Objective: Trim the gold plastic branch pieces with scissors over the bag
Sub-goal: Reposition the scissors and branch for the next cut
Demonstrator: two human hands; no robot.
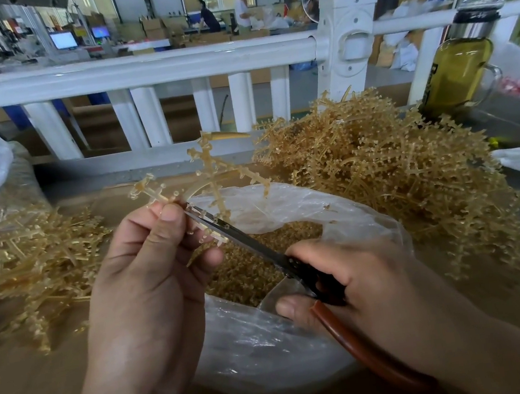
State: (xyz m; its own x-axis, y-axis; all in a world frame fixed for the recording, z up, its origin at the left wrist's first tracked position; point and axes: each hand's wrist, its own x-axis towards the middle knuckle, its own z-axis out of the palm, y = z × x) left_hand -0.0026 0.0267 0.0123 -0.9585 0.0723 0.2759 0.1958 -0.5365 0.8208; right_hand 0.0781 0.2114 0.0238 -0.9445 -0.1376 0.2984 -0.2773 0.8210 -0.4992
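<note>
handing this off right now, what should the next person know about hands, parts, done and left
Left hand pinches a gold branch piece above the clear plastic bag.
Right hand grips the scissors, blades at the piece by the left fingertips.
Bag already holds gold trimmings.
A big branch pile lies right of the bag, a smaller pile left; which is trimmed I cannot tell.
Left to do: finish this piece, then the rest.

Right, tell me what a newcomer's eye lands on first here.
Dead centre, the left-hand grip holds a gold branch while the right-hand grip works scissors against it, over an open clear bag of trimmings. Next comes the big tangled pile of gold branches on the right, with a smaller pile on the left.
</note>
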